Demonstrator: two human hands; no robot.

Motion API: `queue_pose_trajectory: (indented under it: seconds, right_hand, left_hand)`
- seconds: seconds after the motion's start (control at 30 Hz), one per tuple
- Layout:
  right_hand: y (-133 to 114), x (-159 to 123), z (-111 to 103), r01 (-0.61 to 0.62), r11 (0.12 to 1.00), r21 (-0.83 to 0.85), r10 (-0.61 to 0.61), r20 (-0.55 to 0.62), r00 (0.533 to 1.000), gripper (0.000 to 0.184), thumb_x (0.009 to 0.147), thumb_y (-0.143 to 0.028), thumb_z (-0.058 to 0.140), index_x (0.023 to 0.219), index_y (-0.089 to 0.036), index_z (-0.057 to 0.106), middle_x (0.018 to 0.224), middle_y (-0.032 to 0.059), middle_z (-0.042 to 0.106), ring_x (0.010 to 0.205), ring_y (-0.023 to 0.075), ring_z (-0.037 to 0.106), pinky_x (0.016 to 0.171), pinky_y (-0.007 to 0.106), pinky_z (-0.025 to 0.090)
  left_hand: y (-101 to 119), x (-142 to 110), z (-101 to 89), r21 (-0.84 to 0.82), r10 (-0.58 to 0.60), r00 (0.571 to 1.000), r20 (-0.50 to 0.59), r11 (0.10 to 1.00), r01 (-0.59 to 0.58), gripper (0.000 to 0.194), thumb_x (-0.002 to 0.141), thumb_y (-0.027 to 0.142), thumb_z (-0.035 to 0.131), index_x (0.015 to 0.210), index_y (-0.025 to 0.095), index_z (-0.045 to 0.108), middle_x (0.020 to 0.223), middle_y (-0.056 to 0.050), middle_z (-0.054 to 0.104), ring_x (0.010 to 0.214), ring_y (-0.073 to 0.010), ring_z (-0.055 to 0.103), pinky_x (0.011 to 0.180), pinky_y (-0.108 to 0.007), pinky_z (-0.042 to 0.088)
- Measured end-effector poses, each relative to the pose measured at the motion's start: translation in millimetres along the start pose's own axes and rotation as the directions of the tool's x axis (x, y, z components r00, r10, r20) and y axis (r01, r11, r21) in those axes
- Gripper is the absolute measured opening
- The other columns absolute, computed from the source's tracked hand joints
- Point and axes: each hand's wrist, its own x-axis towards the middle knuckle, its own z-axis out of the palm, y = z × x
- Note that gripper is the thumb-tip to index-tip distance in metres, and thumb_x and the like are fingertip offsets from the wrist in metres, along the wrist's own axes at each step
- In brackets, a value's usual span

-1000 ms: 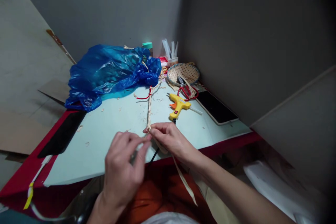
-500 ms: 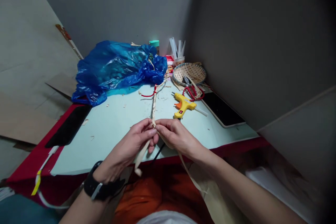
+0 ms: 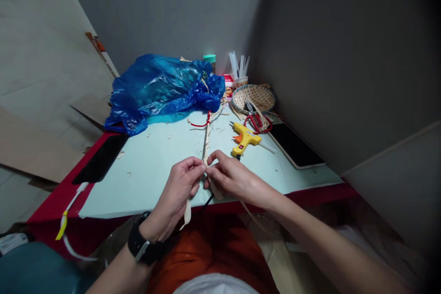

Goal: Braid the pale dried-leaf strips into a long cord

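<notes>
A pale braid point(image 3: 207, 140) of flat, straw-like strips runs from the back of the table towards me, with a red cord point(image 3: 200, 125) tied round its far part. My left hand point(image 3: 184, 179) pinches the near end of the braid between thumb and fingers. Against it, my right hand point(image 3: 229, 177) grips the strips at the same spot, its index finger bent. One loose strip end point(image 3: 187, 215) hangs below my left hand, and another strip trails under my right wrist. The fingertips partly hide the crossing of the strips.
A yellow glue gun point(image 3: 245, 138) lies right of the braid, near red-handled scissors point(image 3: 257, 123) and a woven basket point(image 3: 253, 97). A tablet point(image 3: 295, 144) rests at the right edge. A blue plastic bag point(image 3: 158, 89) fills the back left, with a black phone point(image 3: 101, 160) at the left edge.
My view has shifted slightly left. My right index finger has lifted and bent at the braid's end, and the loose strip below my left hand hangs differently.
</notes>
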Motion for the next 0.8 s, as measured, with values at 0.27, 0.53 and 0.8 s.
queue_pose_trajectory:
  seconds: [0.27,0.53,0.8]
  right_hand:
    - [-13.5,-5.2,-11.3,-0.006,0.921,-0.389,-0.009,-0.036,0.999,0.022,0.093,-0.023,0.043,0.075,-0.016,0.054,0.060,0.0007,0.056,0.054,0.0099,0.044,0.052,0.023,0.026]
    - [-23.3,-21.3,17.4,-0.027,0.567,-0.824,-0.083,-0.089,0.993,0.016,0.083,-0.004,0.045,0.094,-0.014,0.052,0.079,0.0063,0.064,0.061,0.0173,0.057,0.052,0.028,0.029]
    - [-34.1,-21.7,54.7,-0.128,0.358,-0.925,-0.221,-0.217,0.951,0.024,0.082,0.000,0.044,0.101,-0.008,0.058,0.076,0.0089,0.062,0.063,0.0200,0.062,0.044,0.026,0.041]
  left_hand:
    - [-0.7,-0.7,2.0,0.040,0.012,0.999,-0.034,0.999,-0.010,0.018,0.077,0.029,0.066,0.075,0.015,0.055,0.058,0.005,0.054,0.036,-0.0006,0.027,0.035,-0.018,0.014]
    - [-2.9,-2.3,11.8,0.071,0.045,0.993,-0.106,0.997,-0.037,0.014,0.073,0.026,0.067,0.073,0.013,0.063,0.041,0.009,0.041,0.038,-0.0024,0.028,0.039,-0.016,0.019]
    - [-2.0,-3.7,8.8,-0.086,-0.026,0.997,-0.077,0.996,0.019,0.015,0.066,0.025,0.074,0.075,0.013,0.069,0.060,0.002,0.058,0.053,-0.0065,0.049,0.047,-0.016,0.033]
